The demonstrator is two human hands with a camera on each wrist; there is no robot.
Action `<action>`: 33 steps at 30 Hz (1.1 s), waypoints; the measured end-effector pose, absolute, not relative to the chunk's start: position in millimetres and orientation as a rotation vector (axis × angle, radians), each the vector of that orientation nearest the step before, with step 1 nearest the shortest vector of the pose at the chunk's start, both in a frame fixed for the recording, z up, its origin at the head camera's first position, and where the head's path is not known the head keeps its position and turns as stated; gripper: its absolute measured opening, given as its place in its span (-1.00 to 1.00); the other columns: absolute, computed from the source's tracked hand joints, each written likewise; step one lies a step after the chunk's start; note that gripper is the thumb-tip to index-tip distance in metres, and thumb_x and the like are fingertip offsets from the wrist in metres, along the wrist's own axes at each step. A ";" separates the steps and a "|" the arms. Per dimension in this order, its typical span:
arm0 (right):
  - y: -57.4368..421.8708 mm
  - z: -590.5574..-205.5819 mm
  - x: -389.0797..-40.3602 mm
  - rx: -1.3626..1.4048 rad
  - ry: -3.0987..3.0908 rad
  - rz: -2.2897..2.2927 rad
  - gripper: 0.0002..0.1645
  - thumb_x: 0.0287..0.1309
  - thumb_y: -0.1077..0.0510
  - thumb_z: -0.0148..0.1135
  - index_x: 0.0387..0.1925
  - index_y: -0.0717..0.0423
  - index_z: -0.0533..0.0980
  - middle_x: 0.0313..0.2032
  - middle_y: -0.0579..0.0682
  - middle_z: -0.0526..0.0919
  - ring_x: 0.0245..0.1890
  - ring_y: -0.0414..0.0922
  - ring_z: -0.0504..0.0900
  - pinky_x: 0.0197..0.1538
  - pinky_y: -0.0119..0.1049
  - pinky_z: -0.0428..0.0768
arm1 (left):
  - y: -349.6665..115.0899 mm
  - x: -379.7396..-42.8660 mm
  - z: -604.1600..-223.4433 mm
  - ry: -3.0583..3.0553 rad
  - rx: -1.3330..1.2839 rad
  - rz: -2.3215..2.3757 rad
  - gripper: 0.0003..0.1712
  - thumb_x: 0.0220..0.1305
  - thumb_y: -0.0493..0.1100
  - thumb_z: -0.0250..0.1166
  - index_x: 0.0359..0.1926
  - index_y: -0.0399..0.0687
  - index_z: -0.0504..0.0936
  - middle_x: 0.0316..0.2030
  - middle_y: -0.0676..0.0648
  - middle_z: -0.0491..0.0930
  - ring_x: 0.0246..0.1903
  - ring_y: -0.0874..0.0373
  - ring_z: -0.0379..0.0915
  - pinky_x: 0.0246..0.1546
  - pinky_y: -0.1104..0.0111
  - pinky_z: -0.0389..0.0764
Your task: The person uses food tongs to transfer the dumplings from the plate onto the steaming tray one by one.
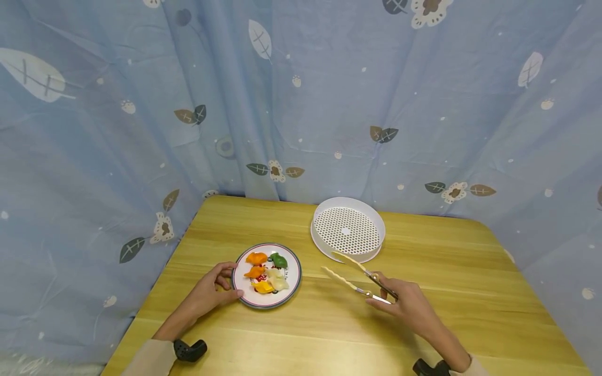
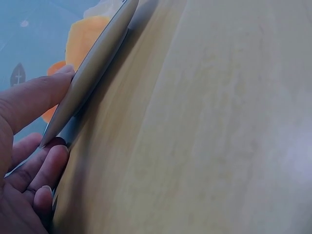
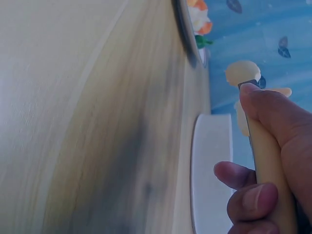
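My left hand (image 1: 218,286) grips the left rim of a white plate (image 1: 293,284) with a dark-edged border. In the left wrist view the thumb (image 2: 41,100) lies on the rim and the other fingers curl by its underside. Several dumplings lie on the plate: orange ones (image 1: 256,258), a green one (image 1: 279,260), a yellow one (image 1: 262,287) and whitish dough (image 1: 277,280). My right hand (image 1: 406,303) holds tongs (image 1: 376,284) with pale, wavy tips. Those tips are spread apart with nothing between them, just in front of a white round steamer tray (image 1: 348,256).
The perforated steamer tray stands at the back middle of the wooden table (image 1: 291,339), right of the plate. A blue patterned curtain (image 1: 320,94) hangs behind the table and at both sides. Black devices (image 1: 190,351) sit on both wrists.
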State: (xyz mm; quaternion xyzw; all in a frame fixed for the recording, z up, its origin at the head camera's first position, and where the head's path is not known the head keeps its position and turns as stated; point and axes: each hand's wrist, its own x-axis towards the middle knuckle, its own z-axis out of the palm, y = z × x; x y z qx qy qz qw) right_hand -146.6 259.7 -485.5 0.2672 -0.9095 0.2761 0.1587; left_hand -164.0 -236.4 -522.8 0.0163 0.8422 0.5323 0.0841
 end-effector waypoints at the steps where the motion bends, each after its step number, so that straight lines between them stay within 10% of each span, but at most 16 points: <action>1: 256.7 -486.0 -147.1 0.776 -2.609 0.800 -0.57 0.01 -0.08 0.62 -0.13 -0.04 0.66 -0.54 -0.43 0.42 -0.61 -0.49 0.05 -0.58 -0.51 0.13 | -236.1 -163.9 -522.6 2.510 0.048 1.592 -0.13 0.11 -0.02 0.62 0.40 0.03 0.41 0.11 -0.12 0.49 -0.16 0.02 0.37 -0.18 0.29 0.44; 11: 228.5 -491.4 -148.1 0.940 -2.707 0.952 -0.31 0.15 -0.16 0.50 0.19 0.18 0.64 -0.53 -0.43 0.46 -0.61 -0.48 0.08 -0.55 -0.54 0.12 | -235.7 -164.8 -523.4 2.502 0.028 1.601 -0.11 0.11 -0.04 0.62 0.41 0.03 0.40 0.12 -0.13 0.47 -0.14 0.01 0.37 -0.17 0.32 0.44; 33: 185.8 -487.4 -159.4 1.136 -2.750 0.889 -0.55 0.19 -0.26 0.42 -0.20 0.01 0.64 -0.61 -0.29 0.39 -0.62 -0.46 0.19 -0.54 -0.51 0.25 | -234.6 -163.2 -523.8 2.485 0.026 1.623 -0.08 0.09 -0.06 0.63 0.42 -0.02 0.38 0.11 -0.14 0.47 -0.14 0.00 0.34 -0.19 0.31 0.42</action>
